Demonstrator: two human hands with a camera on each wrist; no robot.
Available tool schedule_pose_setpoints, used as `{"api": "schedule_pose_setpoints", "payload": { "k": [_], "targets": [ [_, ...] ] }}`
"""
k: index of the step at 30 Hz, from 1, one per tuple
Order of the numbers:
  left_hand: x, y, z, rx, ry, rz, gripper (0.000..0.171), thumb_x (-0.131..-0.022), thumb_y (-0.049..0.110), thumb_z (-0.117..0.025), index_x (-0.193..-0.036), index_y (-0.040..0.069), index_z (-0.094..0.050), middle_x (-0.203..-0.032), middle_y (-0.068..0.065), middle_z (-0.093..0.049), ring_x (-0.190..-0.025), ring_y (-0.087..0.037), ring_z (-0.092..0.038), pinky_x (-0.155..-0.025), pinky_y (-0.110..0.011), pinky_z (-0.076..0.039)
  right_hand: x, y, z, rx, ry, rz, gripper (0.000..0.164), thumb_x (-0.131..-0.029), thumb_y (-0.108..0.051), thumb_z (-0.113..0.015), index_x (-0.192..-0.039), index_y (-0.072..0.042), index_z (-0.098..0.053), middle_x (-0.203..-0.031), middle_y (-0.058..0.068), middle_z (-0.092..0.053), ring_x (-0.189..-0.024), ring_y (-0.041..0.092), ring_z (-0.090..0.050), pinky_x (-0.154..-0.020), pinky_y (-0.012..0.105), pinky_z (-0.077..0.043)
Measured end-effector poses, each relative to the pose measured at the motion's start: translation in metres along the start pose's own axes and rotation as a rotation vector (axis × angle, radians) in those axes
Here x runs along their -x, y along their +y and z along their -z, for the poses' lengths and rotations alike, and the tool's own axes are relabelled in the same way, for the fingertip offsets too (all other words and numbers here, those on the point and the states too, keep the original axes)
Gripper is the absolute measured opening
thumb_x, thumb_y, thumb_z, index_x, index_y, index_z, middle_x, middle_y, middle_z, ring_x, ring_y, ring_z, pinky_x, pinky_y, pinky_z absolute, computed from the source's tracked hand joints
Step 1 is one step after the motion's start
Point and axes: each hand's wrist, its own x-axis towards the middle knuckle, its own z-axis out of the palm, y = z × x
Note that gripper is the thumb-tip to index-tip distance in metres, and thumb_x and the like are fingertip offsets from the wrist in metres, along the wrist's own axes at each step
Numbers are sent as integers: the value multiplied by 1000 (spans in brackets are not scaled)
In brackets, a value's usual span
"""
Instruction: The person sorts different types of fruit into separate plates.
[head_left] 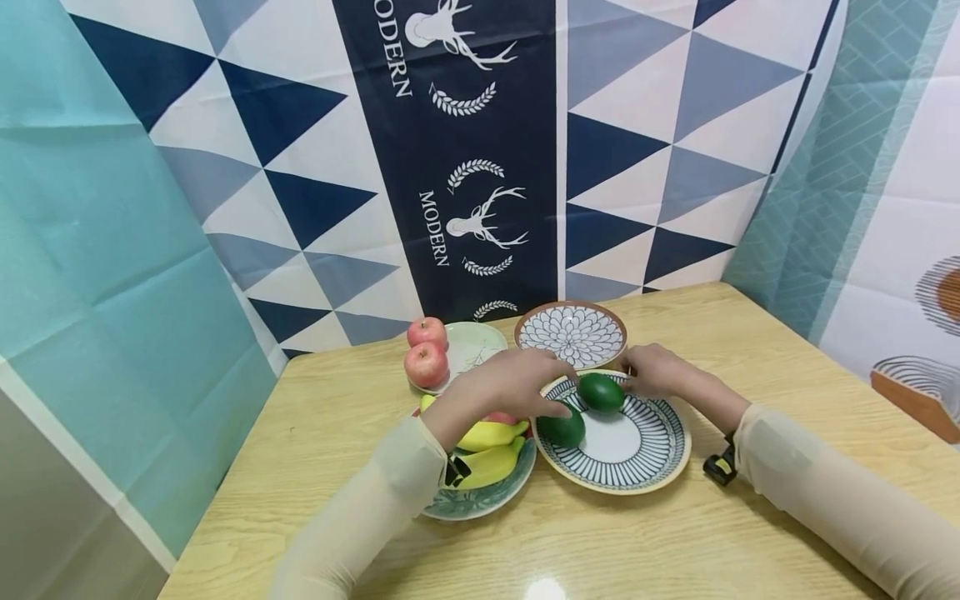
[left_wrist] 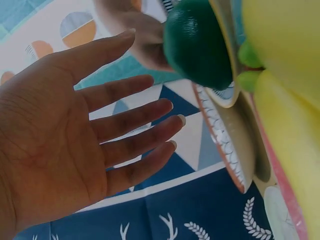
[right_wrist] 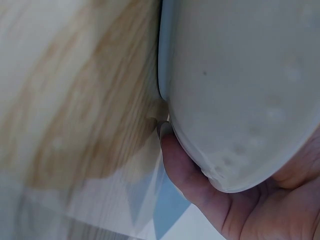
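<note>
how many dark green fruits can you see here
2, both on the striped plate: the left fruit beside the left hand, the far fruit beside the right hand. Bananas cover part of the bowl, so more may be hidden there.

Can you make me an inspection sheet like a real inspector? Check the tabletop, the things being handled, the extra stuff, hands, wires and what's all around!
Surface: wooden table, light grain.
Handled things: striped plate with two green fruits.
Clutter: two apples on a pale plate; bananas in a bowl; flower plate behind.
Left hand: fingers straight and spread, near the fruits, gripping nothing.
Right hand: holds the striped plate's rim, finger underneath.
Cables: nothing seen.
Surroundings: triangle-and-deer cloth behind, teal cloth at left.
</note>
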Motion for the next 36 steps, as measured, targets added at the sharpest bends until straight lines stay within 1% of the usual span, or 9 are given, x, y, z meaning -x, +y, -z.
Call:
{"api": "schedule_pose_setpoints", "payload": {
  "k": [4, 8, 11, 15, 20, 27, 33, 36],
  "targets": [
    [7, -4, 7, 35, 28, 4, 51, -99, 49, -72, -143, 23, -65, -130, 1, -68, -114, -13, -61, -98, -36, -53, 0, -1, 1, 4, 1, 0, 18, -96, -14, -77, -83, -10, -65, -80, 3, -62, -74, 22, -53, -66, 35, -45],
    [14, -9, 11, 97, 48, 19, 50, -99, 47, -72, -142, 22, -66, -134, 2, -68, -122, -14, -60, -105, -38, -51, -1, -1, 0, 5, 2, -1, 19, -96, -14, -76, -82, -10, -65, -80, 3, -61, -73, 22, -52, -66, 35, -44],
    [18, -14, 13, 140, 73, 38, 51, -99, 45, -73, -143, 21, -66, -138, 3, -67, -127, -15, -60, -108, -38, -50, -1, -1, 0, 2, -2, -1, 18, -96, -14, -76, -82, -10, -65, -79, 3, -60, -73, 21, -52, -66, 35, -43],
    [24, -21, 13, 152, 119, 55, 50, -99, 43, -74, -142, 18, -66, -139, 2, -68, -126, -17, -61, -107, -37, -51, 0, -1, 0, -9, -15, -8, 19, -96, -14, -76, -81, -10, -64, -78, 3, -60, -72, 21, -52, -65, 34, -43],
    [29, -30, 14, 154, 171, 80, 50, -100, 42, -73, -143, 17, -65, -140, 1, -67, -127, -18, -62, -107, -37, -51, -1, 0, 0, -10, -6, -5, 20, -96, -14, -76, -81, -10, -63, -77, 3, -59, -71, 21, -51, -64, 34, -41],
    [32, -40, 10, 189, 202, 132, 53, -100, 43, -73, -145, 17, -63, -133, 0, -70, -118, -15, -64, -99, -35, -54, -2, 2, -1, -16, -8, 1, 20, -96, -14, -76, -81, -11, -64, -77, 2, -59, -71, 21, -50, -64, 34, -40],
    [34, -47, 9, 217, 244, 162, 53, -99, 42, -75, -144, 17, -65, -131, 0, -70, -117, -15, -63, -96, -34, -55, -3, 3, -2, -12, 2, 4, 21, -96, -14, -75, -80, -11, -62, -76, 2, -56, -70, 21, -49, -64, 33, -38],
    [35, -50, 8, 241, 258, 180, 51, -98, 41, -75, -143, 17, -65, -131, 0, -70, -119, -18, -63, -98, -35, -54, -3, 3, -1, -11, -1, 5, 22, -96, -14, -75, -79, -12, -61, -75, 2, -55, -70, 20, -48, -64, 33, -37]
  ]
}}
